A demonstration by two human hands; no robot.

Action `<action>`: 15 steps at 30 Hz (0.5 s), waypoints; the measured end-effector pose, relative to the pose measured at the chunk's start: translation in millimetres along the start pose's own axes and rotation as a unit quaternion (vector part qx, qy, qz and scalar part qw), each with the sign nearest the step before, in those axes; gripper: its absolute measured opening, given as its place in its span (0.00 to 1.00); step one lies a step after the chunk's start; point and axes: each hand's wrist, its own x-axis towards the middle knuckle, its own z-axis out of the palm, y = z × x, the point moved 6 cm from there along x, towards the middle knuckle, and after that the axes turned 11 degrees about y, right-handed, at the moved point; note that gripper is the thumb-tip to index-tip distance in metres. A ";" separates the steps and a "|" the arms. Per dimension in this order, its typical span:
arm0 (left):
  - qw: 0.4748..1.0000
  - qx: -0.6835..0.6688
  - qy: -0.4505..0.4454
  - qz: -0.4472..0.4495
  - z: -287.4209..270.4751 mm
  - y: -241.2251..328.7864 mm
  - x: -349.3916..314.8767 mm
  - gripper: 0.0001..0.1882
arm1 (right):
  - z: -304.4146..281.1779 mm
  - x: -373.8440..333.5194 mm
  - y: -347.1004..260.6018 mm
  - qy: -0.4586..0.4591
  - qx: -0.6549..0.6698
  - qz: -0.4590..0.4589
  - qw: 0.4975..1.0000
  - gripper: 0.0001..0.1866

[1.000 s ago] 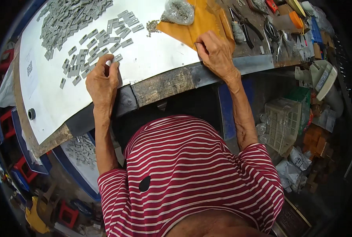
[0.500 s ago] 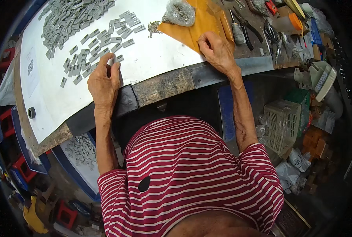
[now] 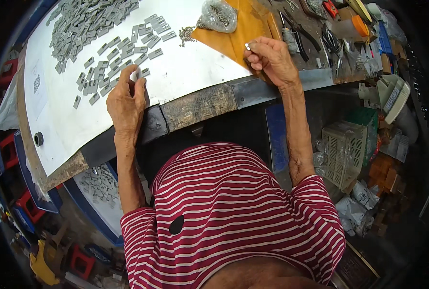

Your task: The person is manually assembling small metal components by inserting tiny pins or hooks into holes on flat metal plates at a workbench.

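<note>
My left hand point(image 3: 126, 98) rests on the white sheet point(image 3: 185, 77) near the bench's front edge and pinches a small pale piece point(image 3: 135, 74) between thumb and fingers. Just beyond it lie several small grey flat pieces point(image 3: 103, 72), with a large heap point(image 3: 87, 21) farther back. My right hand point(image 3: 270, 59) hovers over the orange paper point(image 3: 238, 36) and pinches a tiny metal part point(image 3: 247, 46) at its fingertips. A clear bag of small metal parts point(image 3: 217, 13) sits on the orange paper, with a loose pile of the same parts point(image 3: 188, 33) beside it.
Pliers and other hand tools point(image 3: 301, 33) lie at the bench's back right. A white slotted basket point(image 3: 345, 154) and bags stand on the floor to the right. A blue tray with more grey pieces point(image 3: 99, 185) sits below the bench at left, near red stools point(image 3: 26, 204).
My right hand has lifted off the bench edge and closed its fingers on a tiny metal part. My left hand stays near the grey pieces, still pinching its piece.
</note>
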 end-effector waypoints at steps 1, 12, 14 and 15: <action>1.000 0.001 0.000 0.000 0.0 0.0 0.1 0.14 | 1.0 0.6 0.4 0.000 0.000 0.000 1.000 0.05; 0.984 -0.178 -0.016 0.007 6.6 43.4 -3.8 0.10 | 17.4 -3.1 8.2 -0.042 0.059 0.023 0.997 0.05; 0.974 -0.224 -0.025 0.020 16.5 57.4 -6.0 0.09 | 24.6 -6.0 6.4 -0.033 0.053 0.018 0.998 0.05; 0.971 -0.230 -0.057 -0.001 22.0 65.3 -4.9 0.08 | 27.1 -7.8 5.4 -0.021 0.046 0.012 0.999 0.05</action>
